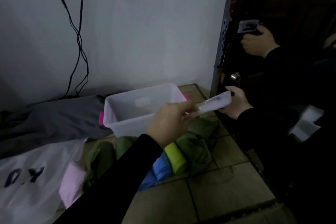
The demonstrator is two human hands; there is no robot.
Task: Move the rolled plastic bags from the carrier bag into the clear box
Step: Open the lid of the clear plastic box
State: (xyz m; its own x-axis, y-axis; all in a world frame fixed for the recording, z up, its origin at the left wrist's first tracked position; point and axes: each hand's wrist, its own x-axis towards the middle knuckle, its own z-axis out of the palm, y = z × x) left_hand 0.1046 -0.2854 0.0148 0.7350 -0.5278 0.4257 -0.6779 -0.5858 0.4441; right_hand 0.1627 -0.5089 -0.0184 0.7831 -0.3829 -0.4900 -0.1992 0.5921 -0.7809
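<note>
Tiled floor point(227, 187) under a white wall point(145, 32); box open, nothing loaded yet.
White carrier bag point(27, 178) lies lower left; the clear box point(131, 120) sits by the wall and looks empty; the rolled plastic bags point(175, 158), green, blue, lime and pink, lie on the tiles beside the bag and in front of the box; my left hand point(169, 122) grips one end of the box lid point(218, 103), another person's hand point(236, 105) holds the far end; my right hand is out of view. I judge this a lid hand-off; next I'd release it and grasp a roll.
</note>
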